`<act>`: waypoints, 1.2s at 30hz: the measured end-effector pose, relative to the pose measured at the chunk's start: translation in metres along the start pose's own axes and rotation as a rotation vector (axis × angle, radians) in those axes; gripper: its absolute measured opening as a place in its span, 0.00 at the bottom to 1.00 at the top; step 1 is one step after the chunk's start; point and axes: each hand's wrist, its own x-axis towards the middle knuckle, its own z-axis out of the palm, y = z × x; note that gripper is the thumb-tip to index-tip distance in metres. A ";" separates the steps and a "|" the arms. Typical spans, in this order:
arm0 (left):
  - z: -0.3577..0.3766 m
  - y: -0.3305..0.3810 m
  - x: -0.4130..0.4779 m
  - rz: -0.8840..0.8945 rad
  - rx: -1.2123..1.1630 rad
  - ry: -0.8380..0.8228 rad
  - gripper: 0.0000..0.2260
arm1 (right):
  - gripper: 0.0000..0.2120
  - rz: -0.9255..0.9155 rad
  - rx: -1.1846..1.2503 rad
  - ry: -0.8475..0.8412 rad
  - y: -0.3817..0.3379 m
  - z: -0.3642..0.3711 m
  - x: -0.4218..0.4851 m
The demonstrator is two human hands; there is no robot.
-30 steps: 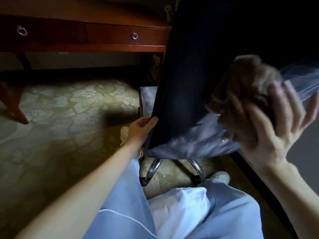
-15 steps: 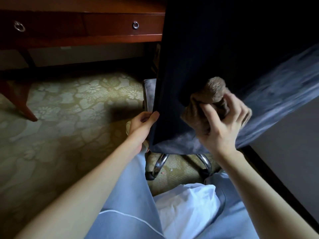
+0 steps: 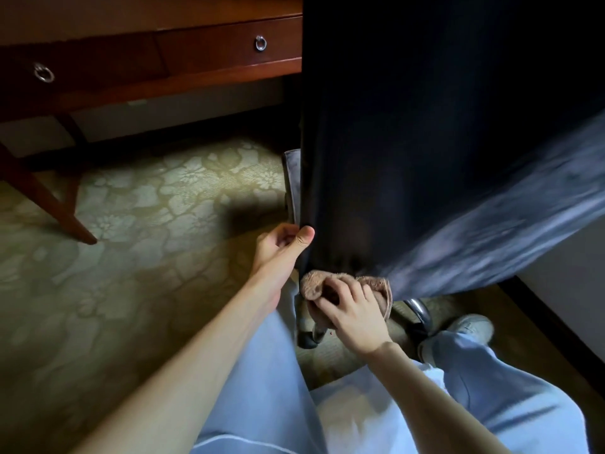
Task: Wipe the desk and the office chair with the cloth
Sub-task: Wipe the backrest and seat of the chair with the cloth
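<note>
A person, seen from above, worked at the dark back of an office chair [image 3: 409, 142] that stood upright in the middle and right of the scene, just right of a red-brown wooden counter [image 3: 196, 50]. The left hand [image 3: 281, 247] gripped the left edge of the chair back close to its lower corner, thumb on the near face and fingers curled behind it. The right hand [image 3: 353, 319], lower and just to the right, held a bunched brown cloth [image 3: 314, 285], its fingers curled over the folds. The cloth sat against the bottom edge of the chair back, touching it.

The lower right part of the chair back showed as a blurred blue-grey band, its detail impossible to make out. A grey seat edge [image 3: 292, 178] showed just left of the back. Under the chair, a chrome base arm [image 3: 419, 309] and a black caster [image 3: 306, 339] rested on a patterned gold-green carpet [image 3: 147, 198].

The counter ran across the far left, with two drawer fronts, each bearing a metal ring pull [image 3: 261, 43]. One slanted counter leg [image 3: 49, 204] met the carpet at far left. The person wore pale blue trousers [image 3: 262, 388], and a white shoe [image 3: 471, 326] stood on the floor near the chair base at right. A pale wall [image 3: 573, 306] with a dark skirting ran along the right edge.
</note>
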 end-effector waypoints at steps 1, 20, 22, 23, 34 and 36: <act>0.000 0.001 0.000 -0.002 -0.011 0.003 0.25 | 0.15 0.017 -0.006 -0.021 -0.004 0.004 0.000; 0.001 -0.003 -0.001 0.034 0.038 0.048 0.28 | 0.33 0.109 0.133 -0.663 -0.001 -0.037 0.007; 0.003 -0.005 0.001 0.057 0.053 0.071 0.25 | 0.34 0.132 0.137 -0.494 0.008 -0.075 0.011; 0.004 -0.005 0.001 0.071 0.067 0.081 0.23 | 0.33 0.143 0.153 -0.379 0.012 -0.095 0.015; -0.012 0.002 0.019 0.090 0.122 0.093 0.15 | 0.27 0.046 -0.216 0.847 0.056 -0.290 0.057; -0.014 0.003 0.020 0.085 0.106 0.096 0.16 | 0.28 0.085 -0.292 0.851 0.062 -0.291 0.071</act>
